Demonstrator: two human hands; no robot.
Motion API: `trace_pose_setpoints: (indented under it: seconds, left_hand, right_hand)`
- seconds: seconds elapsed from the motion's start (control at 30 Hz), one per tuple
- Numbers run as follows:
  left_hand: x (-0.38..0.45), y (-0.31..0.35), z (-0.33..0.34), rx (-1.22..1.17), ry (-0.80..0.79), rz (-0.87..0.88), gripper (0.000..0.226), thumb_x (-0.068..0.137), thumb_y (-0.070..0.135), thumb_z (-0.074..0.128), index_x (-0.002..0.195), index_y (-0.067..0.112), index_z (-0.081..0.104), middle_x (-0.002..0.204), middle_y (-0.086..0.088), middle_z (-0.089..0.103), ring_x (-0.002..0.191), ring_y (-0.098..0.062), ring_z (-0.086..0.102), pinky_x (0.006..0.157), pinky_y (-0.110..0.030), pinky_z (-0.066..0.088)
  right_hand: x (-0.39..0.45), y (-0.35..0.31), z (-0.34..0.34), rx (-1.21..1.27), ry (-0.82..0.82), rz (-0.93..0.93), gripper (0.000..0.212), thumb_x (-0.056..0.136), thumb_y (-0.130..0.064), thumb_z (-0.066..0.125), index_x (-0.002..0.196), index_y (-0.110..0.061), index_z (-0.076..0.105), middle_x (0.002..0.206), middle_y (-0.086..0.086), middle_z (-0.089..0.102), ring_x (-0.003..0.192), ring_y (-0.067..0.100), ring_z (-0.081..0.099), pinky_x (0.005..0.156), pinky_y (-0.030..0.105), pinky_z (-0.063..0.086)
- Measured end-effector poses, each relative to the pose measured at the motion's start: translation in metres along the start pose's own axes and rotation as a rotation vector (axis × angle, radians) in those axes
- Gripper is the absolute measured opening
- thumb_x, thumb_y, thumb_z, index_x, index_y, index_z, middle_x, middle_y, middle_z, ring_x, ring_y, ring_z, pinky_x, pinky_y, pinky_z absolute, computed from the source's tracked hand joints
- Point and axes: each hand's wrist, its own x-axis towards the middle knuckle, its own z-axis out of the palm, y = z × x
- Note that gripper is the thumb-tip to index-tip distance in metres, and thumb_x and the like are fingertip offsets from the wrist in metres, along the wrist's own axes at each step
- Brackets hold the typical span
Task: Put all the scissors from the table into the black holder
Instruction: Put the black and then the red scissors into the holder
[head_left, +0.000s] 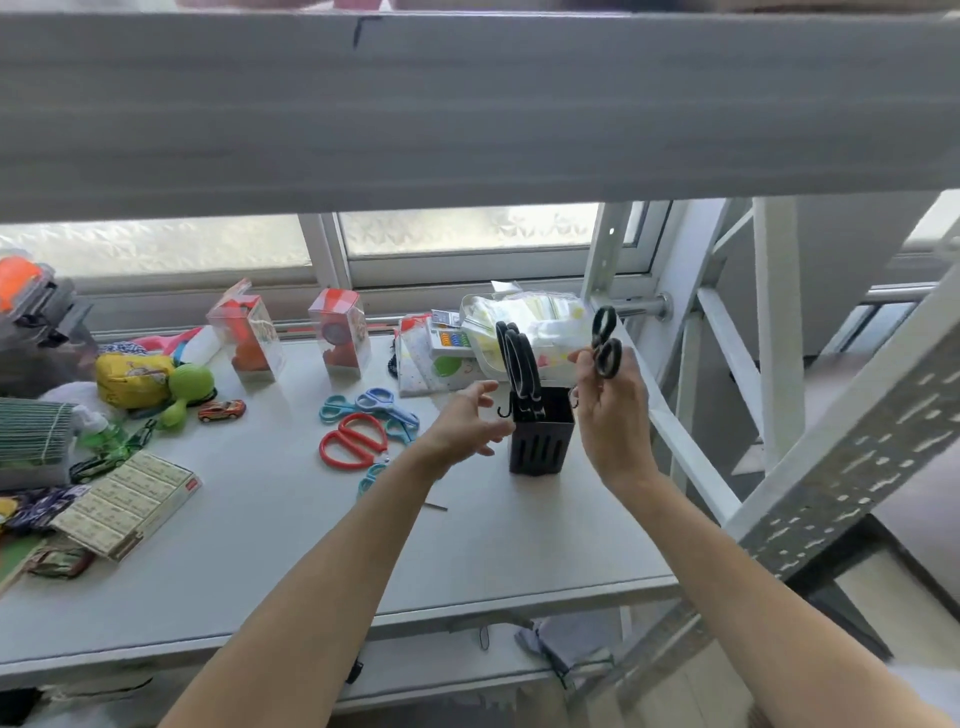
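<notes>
On the white table (291, 545), the black holder (541, 439) stands near the right edge with black-handled scissors (519, 364) already upright in it. Left of it lie red scissors (353, 441) and blue scissors (382, 402). My left hand (467, 423) hovers open beside the holder; my right hand (613, 410) grips another black pair (605, 340), handles up.

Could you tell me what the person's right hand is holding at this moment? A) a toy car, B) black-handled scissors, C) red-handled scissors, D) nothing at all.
B: the right hand is raised beside the black holder, gripping black-handled scissors with the handle loops up, while the red scissors lie on the table.
</notes>
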Motion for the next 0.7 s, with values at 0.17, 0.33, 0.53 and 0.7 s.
trace_pose_setpoints:
  seconds: [0.17,0.33,0.53,0.7]
  left_hand:
    - [0.008,0.008,0.011,0.022,-0.060,-0.023,0.075,0.090,0.010,0.070,0.154,0.019,0.032,0.148,-0.012,0.043,0.111,-0.028,0.063,0.074,-0.028,0.058]
    - [0.011,0.009,0.012,0.031,-0.057,-0.018,0.067,0.089,0.008,0.071,0.148,0.016,0.039,0.142,-0.011,0.051,0.115,-0.030,0.064,0.079,-0.034,0.057]
    - [0.012,0.008,0.011,0.024,-0.061,-0.007,0.065,0.088,0.007,0.071,0.146,0.015,0.042,0.139,-0.010,0.053,0.112,-0.028,0.064,0.071,-0.028,0.056]
    - [0.012,0.007,0.011,0.012,-0.057,0.002,0.064,0.088,0.007,0.071,0.145,0.015,0.043,0.139,-0.011,0.053,0.103,-0.023,0.063,0.067,-0.024,0.055]
  right_hand:
    - [0.019,0.016,0.011,-0.290,-0.239,0.020,0.022,0.099,-0.012,0.048,0.095,0.001,0.065,0.091,0.018,0.060,0.080,0.027,0.057,0.077,0.038,0.048]
    - [0.018,0.020,0.018,-0.439,-0.372,0.032,0.014,0.092,-0.005,0.052,0.097,-0.004,0.065,0.091,0.015,0.062,0.087,0.033,0.058,0.070,0.030,0.035]
    - [0.027,0.004,0.018,-0.579,-0.528,0.051,0.013,0.087,-0.007,0.058,0.087,-0.009,0.071,0.091,0.015,0.070,0.087,0.032,0.063,0.065,0.027,0.036]
    - [0.035,-0.004,0.014,-0.593,-0.652,0.154,0.009,0.080,-0.005,0.065,0.078,-0.013,0.064,0.091,0.013,0.065,0.079,0.024,0.055,0.066,0.026,0.038]
